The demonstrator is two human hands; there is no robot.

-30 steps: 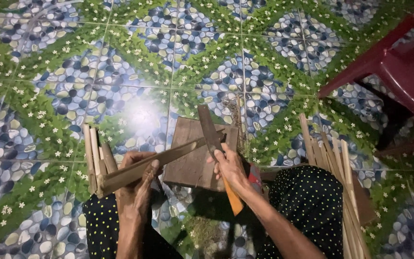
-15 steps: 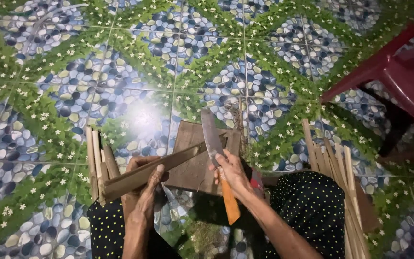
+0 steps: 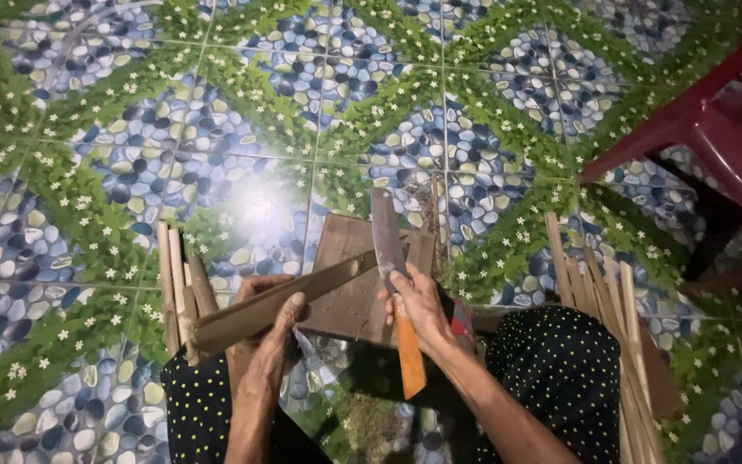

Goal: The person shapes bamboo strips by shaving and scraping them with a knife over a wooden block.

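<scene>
A person's left hand (image 3: pixel 268 331) is clamping a stiff, light-looking bamboo slat (image 3: pixel 289 301) near its end over a wooden board (image 3: pixel 349 258), while the right hand (image 3: pixel 414 305) is gripping an orange-handled cleaver (image 3: pixel 388 245).

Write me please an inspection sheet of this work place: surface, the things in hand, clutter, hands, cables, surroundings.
Surface: tiled floor with a pebble and green flower pattern, a bright light glare on it; a brown wooden board lies on the floor at the knees.
Things in hand: long flat wooden slat; knife with broad blade pointing away and orange handle, its blade at the slat's far end.
Clutter: bundle of thin sticks at the left; more sticks at the right.
Hands: left hand grips the slat, fingers over it; right hand holds the knife.
Cables: nothing seen.
Surroundings: red plastic chair at upper right; dark dotted clothing over the knees.
</scene>
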